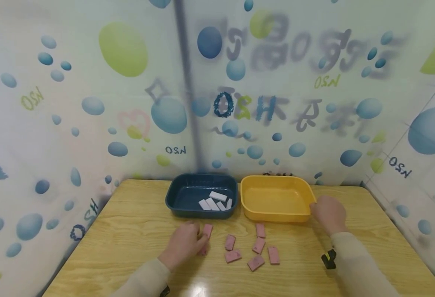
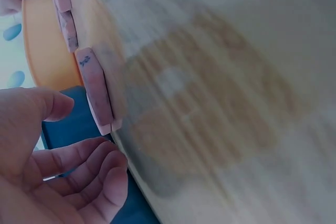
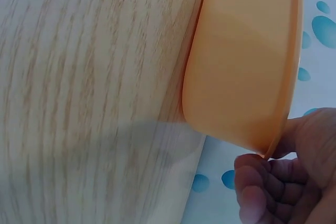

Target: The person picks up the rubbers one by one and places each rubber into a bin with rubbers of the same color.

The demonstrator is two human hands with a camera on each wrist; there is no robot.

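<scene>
Several small pink rectangular blocks (image 1: 233,256), some with dark marks, lie on the wooden table in front of two bins. My left hand (image 1: 184,244) is low over the leftmost ones, beside a pink block (image 1: 208,231). In the left wrist view, the thumb and loosely bent fingers of the left hand (image 2: 79,166) stand apart, with nothing seen between them; pink blocks (image 2: 95,90) lie just beyond. My right hand (image 1: 329,213) pinches the right end of the yellow bin (image 1: 276,216). The right wrist view shows the thumb and fingers at the bin's rim corner (image 3: 270,148).
Left of the yellow bin stands a dark blue bin (image 1: 202,213) holding several white blocks (image 1: 218,196). A patterned curtain-like wall (image 1: 210,82) rises behind the table (image 1: 128,231). The yellow bin's inside shows no blocks.
</scene>
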